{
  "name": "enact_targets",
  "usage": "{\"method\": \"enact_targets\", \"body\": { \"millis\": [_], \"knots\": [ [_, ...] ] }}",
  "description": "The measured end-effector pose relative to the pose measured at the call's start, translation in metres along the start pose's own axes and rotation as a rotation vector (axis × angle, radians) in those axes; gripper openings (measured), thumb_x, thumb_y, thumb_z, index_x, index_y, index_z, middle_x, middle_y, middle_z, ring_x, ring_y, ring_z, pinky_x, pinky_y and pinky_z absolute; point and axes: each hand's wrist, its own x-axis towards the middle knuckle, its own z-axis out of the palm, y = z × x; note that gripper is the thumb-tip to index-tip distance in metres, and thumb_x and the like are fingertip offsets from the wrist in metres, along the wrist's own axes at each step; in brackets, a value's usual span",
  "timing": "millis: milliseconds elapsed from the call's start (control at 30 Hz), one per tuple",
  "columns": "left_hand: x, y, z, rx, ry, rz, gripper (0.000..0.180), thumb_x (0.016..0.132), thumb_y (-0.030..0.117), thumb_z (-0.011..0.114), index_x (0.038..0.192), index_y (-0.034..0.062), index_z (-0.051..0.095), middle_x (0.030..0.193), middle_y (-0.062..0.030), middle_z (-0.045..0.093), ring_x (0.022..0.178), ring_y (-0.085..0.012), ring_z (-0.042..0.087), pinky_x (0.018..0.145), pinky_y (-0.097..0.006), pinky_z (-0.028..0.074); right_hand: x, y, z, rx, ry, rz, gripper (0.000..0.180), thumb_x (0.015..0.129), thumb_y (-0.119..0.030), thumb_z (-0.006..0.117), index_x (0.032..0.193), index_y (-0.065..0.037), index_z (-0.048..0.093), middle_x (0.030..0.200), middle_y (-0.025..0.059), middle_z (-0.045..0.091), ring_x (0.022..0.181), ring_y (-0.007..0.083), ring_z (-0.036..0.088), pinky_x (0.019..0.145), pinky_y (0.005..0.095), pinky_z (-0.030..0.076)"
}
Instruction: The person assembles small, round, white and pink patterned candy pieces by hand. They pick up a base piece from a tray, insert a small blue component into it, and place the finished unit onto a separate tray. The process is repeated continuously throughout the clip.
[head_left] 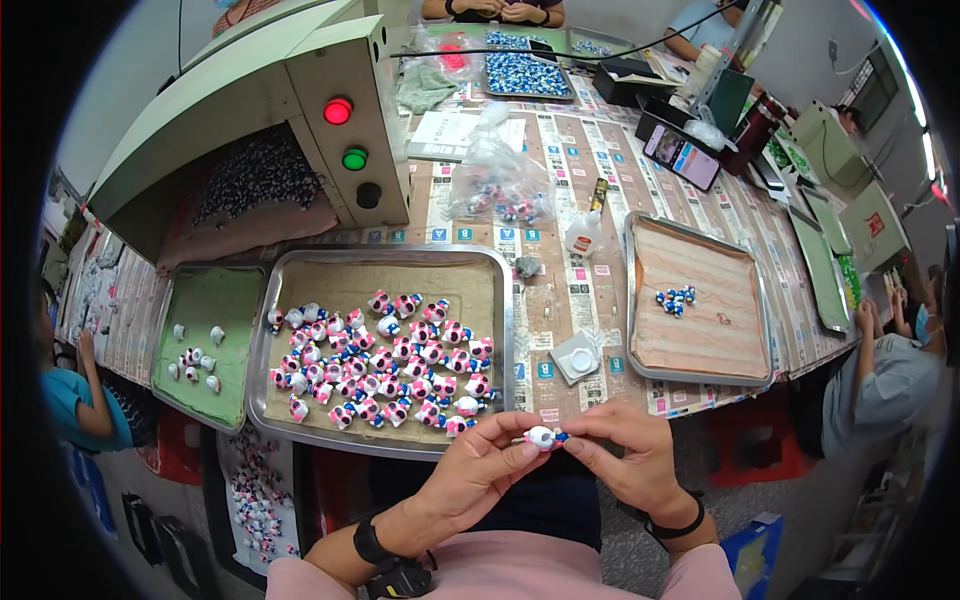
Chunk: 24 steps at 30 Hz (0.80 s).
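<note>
Just beyond the table's near edge I hold a small figurine with a white rounded head and a blue part on its right end. My left hand pinches the white head between thumb and fingers. Thumb and fingertips of my right hand close on the blue end. In front and to the left, a metal tray carries many pink, white and blue figurines. The pink-lined tray on the right has a small cluster of blue and white pieces.
A green tray with several white pieces adjoins on the left. Behind stands a machine with lit red and green lamps. Beyond my hands are a small white dish, a bottle, a plastic bag and a phone. Other people sit around.
</note>
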Motion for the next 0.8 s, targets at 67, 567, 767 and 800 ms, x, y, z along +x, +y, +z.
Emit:
{"method": "enact_targets", "body": {
  "millis": [67,567,767,800],
  "knots": [
    [0.000,0.001,0.003,0.017,0.013,0.003,0.025,0.091,0.002,0.060,0.116,0.0039,0.056,0.112,-0.0066,0.060,0.106,-0.0146,0.060,0.102,-0.030,0.046,-0.001,0.000,0.002,0.010,-0.003,-0.006,0.018,0.077,-0.004,0.076,0.095,-0.002,0.072,0.085,0.0090,0.069,0.076,0.0175,0.066,0.067,0.0265,0.050],
    [-0.002,-0.007,-0.007,0.157,0.055,0.046,0.024,0.085,-0.003,0.066,0.109,-0.0014,0.062,0.106,-0.0136,0.065,0.096,-0.0178,0.065,0.086,-0.030,0.055,-0.007,0.008,0.008,0.002,-0.051,-0.067,0.020,0.073,0.001,0.076,0.092,-0.004,0.073,0.080,0.0078,0.068,0.072,0.0192,0.065,0.062,0.0276,0.051],
    [-0.016,0.002,-0.006,0.330,0.075,0.045,0.027,0.084,-0.001,0.069,0.110,-0.0041,0.062,0.106,-0.0147,0.065,0.094,-0.0169,0.066,0.085,-0.028,0.055,-0.008,0.003,0.007,0.051,-0.137,-0.089,0.021,0.072,-0.002,0.077,0.093,-0.006,0.073,0.085,0.0077,0.069,0.074,0.0200,0.065,0.065,0.0288,0.051],
    [-0.021,0.009,-0.001,0.415,0.100,0.065,0.025,0.084,0.000,0.069,0.109,-0.0032,0.063,0.104,-0.0114,0.066,0.093,-0.0153,0.065,0.084,-0.026,0.054,-0.004,0.001,0.007,0.050,-0.147,-0.125,0.022,0.072,-0.003,0.077,0.093,-0.006,0.073,0.087,0.0078,0.069,0.075,0.0200,0.065,0.066,0.0292,0.051]
  ]
}}
